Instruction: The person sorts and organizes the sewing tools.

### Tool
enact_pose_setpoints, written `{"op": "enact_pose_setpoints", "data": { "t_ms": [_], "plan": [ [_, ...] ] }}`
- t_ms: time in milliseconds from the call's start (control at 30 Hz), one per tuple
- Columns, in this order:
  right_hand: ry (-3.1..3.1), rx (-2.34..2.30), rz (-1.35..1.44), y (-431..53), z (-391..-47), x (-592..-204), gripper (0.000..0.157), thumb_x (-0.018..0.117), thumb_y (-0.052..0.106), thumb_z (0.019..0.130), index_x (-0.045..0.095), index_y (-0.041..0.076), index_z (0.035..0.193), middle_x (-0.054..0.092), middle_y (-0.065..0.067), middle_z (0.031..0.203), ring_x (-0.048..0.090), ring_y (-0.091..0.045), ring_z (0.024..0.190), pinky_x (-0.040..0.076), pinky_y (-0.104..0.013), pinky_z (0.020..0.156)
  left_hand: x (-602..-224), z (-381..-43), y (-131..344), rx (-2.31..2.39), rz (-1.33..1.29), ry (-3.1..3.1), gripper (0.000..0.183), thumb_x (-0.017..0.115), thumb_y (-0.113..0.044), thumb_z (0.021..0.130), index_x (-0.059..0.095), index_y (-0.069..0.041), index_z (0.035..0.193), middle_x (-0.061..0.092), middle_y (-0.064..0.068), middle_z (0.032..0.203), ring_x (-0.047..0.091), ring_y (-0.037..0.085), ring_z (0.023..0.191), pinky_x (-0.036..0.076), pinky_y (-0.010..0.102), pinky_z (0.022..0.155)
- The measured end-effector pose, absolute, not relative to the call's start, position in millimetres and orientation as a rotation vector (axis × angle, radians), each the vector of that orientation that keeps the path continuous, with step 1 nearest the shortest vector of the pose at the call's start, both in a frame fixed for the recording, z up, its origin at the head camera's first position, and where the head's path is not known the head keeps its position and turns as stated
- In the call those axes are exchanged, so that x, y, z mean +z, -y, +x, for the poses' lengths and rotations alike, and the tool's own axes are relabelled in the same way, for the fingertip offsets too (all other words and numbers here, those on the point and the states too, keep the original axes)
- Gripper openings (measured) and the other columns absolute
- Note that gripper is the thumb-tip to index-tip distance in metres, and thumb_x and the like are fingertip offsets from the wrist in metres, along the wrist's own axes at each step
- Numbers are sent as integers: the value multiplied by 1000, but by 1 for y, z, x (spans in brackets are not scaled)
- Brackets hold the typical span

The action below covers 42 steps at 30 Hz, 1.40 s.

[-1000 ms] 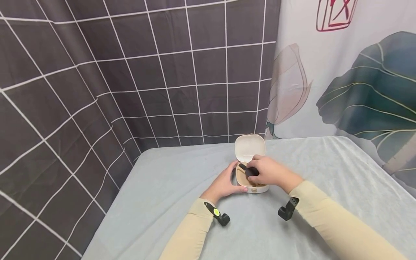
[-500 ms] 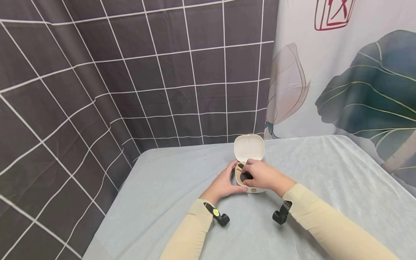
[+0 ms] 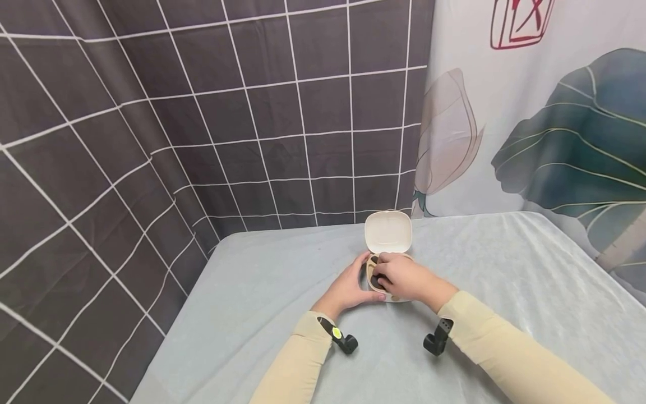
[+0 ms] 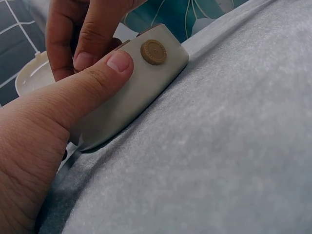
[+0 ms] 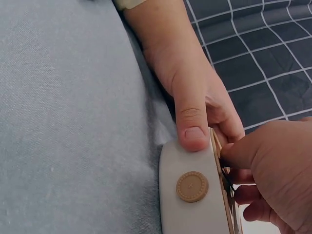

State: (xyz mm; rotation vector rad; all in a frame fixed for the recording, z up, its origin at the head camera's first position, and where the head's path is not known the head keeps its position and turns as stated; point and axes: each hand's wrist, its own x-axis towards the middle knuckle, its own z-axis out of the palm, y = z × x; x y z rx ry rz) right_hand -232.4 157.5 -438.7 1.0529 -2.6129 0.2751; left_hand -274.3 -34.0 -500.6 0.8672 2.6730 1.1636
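A small white box (image 3: 398,299) stands on the bed-like surface with its lid (image 3: 388,232) raised at the back. Its inside is tan, and a round brown button (image 5: 192,186) sits on its front. My left hand (image 3: 345,289) grips the box at its left side, the thumb on the front wall and the fingers round toward the back. Inside the box lies a dark, flat, rounded thing (image 3: 376,283); its kind is unclear. My right hand (image 3: 406,275) reaches over the box, thumb and fingers pinching that thing at its edge and hiding much of it.
Pale grey-blue cloth (image 3: 272,292) covers the surface under the box. Behind it hangs a dark curtain (image 3: 282,146) with a white grid, and a leaf-patterned one (image 3: 459,134) to the right. Black cameras are strapped to both wrists.
My right hand has shifted left and slightly lower over the box, bringing the dark thing toward the box's left side. The left hand keeps its grip, and the lid stays up.
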Motion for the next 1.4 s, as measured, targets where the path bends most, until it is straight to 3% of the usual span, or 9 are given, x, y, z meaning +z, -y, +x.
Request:
{"op": "enact_pose_setpoints", "data": {
  "t_ms": [267, 367, 467, 567, 700, 800, 967, 1233, 1400],
  "plan": [
    [2553, 603, 904, -176, -244, -431, 13, 71, 11, 89, 73, 6, 101, 61, -5, 95, 60, -20, 83, 55, -40, 74, -498, -280, 42, 1275, 807, -2524, 116, 88, -41, 78, 14, -13, 162, 41, 0, 159, 33, 21, 148, 27, 46, 122],
    [2525, 815, 613, -196, -259, -423, 21, 65, 16, 95, 68, 1, 109, 63, -15, 103, 62, -31, 90, 55, -48, 80, -484, -292, 48, 1371, 659, -2448, 96, 75, -41, 90, 18, -12, 161, 50, 5, 152, 38, 28, 145, 27, 53, 120],
    [2544, 1104, 266, -215, -276, -418, 42, 54, 32, 104, 60, -5, 124, 62, -26, 118, 61, -41, 103, 52, -54, 89, -458, -310, 48, 1472, 501, -2354, 74, 47, -54, 103, 28, -8, 158, 57, 15, 144, 44, 35, 141, 30, 56, 118],
    [2655, 1535, 9, -228, -291, -417, 77, 36, 58, 105, 43, -7, 145, 52, -35, 136, 57, -46, 118, 51, -53, 99, -433, -327, 43, 1503, 373, -2267, 90, 24, -73, 99, 39, -2, 153, 62, 20, 136, 43, 39, 141, 28, 56, 119],
    [2812, 2015, -140, -237, -303, -424, 106, 21, 78, 96, 21, -10, 155, 56, -34, 128, 67, -36, 100, 58, -43, 86, -416, -345, 30, 1431, 254, -2144, 111, 17, -86, 89, 46, 4, 148, 65, 23, 129, 37, 43, 144, 20, 57, 122],
    [2864, 2142, -104, -235, -308, -427, 105, 21, 80, 94, 24, -8, 153, 65, -24, 109, 70, -24, 81, 60, -38, 74, -408, -353, 21, 1365, 200, -2077, 114, 17, -87, 88, 48, 7, 145, 64, 25, 130, 34, 46, 144, 19, 59, 122],
    [2881, 2183, -66, -230, -312, -420, 96, 22, 79, 95, 37, -4, 143, 70, -19, 95, 72, -23, 73, 62, -37, 72, -392, -350, 9, 1284, 174, -2121, 108, 20, -86, 89, 56, 3, 140, 68, 25, 123, 43, 48, 138, 24, 62, 119],
    [2862, 2237, -89, -231, -314, -415, 95, 16, 76, 97, 33, -5, 146, 69, -19, 96, 73, -25, 75, 62, -38, 72, -385, -339, -8, 1247, 218, -2312, 87, 19, -74, 98, 57, -10, 141, 70, 23, 117, 68, 41, 108, 38, 62, 110],
    [2840, 2219, -80, -233, -315, -413, 88, 19, 71, 100, 28, -2, 149, 68, -20, 100, 73, -26, 75, 62, -38, 70, -386, -338, -11, 1262, 239, -2336, 82, 20, -71, 100, 59, -11, 139, 71, 21, 115, 70, 38, 104, 41, 60, 109]
  ]
}}
